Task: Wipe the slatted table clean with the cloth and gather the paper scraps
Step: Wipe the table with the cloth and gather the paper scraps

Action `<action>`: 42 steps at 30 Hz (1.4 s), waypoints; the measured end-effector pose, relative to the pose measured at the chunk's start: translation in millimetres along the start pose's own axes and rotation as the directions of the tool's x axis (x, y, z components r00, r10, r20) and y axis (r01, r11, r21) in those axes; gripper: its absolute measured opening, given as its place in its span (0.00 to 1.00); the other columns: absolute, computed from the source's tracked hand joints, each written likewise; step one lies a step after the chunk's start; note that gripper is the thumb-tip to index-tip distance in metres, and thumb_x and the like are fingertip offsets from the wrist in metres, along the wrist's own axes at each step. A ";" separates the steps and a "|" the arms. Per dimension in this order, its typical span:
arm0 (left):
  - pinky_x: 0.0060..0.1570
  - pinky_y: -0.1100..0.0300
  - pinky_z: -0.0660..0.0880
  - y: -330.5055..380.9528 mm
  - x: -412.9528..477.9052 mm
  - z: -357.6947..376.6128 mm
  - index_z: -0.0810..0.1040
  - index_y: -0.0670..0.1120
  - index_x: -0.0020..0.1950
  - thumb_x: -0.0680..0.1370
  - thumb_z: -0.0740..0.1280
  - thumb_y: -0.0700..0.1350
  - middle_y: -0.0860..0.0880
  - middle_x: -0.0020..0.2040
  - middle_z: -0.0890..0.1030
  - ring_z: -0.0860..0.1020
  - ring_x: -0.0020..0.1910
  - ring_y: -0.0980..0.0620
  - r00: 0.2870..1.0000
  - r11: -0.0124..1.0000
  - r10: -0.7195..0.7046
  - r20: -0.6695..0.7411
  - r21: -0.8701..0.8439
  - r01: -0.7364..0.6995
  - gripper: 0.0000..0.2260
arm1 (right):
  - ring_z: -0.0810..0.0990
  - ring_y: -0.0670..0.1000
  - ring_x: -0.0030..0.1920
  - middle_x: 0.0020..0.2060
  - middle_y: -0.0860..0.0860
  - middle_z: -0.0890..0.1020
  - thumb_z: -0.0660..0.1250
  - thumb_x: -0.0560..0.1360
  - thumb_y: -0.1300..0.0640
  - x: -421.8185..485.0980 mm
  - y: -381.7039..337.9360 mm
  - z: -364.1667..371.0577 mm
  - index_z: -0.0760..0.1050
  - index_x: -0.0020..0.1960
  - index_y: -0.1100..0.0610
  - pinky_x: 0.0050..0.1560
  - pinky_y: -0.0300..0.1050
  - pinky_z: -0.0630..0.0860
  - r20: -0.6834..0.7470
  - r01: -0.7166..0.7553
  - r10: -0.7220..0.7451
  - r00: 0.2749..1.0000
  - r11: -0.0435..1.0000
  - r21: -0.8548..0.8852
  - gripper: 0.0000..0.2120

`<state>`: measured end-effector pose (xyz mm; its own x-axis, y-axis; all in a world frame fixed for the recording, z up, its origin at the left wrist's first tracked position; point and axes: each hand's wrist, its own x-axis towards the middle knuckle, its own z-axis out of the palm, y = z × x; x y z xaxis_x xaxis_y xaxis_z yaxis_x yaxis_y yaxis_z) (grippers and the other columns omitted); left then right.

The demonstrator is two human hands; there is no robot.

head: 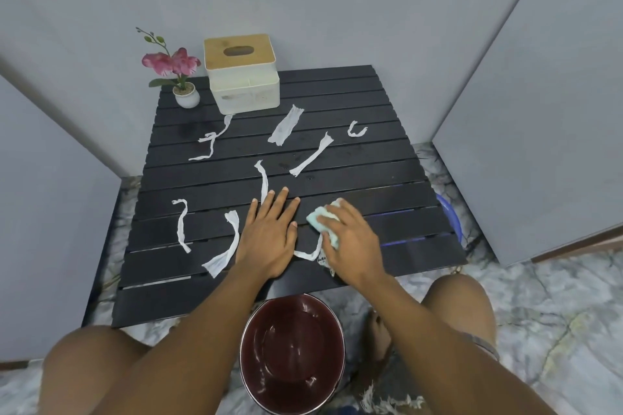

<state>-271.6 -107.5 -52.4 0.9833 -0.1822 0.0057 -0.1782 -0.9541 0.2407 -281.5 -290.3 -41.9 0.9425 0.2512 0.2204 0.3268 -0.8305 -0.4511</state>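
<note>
A black slatted table (387,158) carries several white paper scraps: a wide strip (286,126) at the back, a long one (312,155) right of it, a curled bit (355,130), a twisted one (210,141) at back left, and strips (182,224) (224,254) near the front left. My left hand (269,236) lies flat on the slats with fingers straight, beside a thin strip (263,180). My right hand (350,242) grips a pale green cloth (322,221) against the table, over another scrap (308,254).
A white tissue box with a wooden lid (242,77) and a small potted pink orchid (178,74) stand at the table's back left. A dark red bucket (293,354) sits on the marble floor between my knees. A blue basin (450,217) peeks out under the table's right side. Grey walls surround.
</note>
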 end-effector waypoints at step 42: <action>0.75 0.45 0.43 -18.9 53.7 -3.1 0.55 0.54 0.77 0.78 0.44 0.55 0.51 0.79 0.51 0.48 0.77 0.50 0.997 0.997 -0.075 -0.009 -0.009 0.075 0.26 | 0.68 0.50 0.69 0.63 0.48 0.77 0.61 0.71 0.60 54.8 22.7 6.0 0.78 0.60 0.51 0.68 0.35 0.61 0.104 0.133 -0.132 0.986 0.991 0.000 0.19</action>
<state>-215.2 -98.5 -53.6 0.9942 -0.1076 -0.0033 -0.1034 -0.9630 0.2488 -222.0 -292.4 -45.3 0.8930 0.4095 0.1866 0.4493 -0.7895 -0.4180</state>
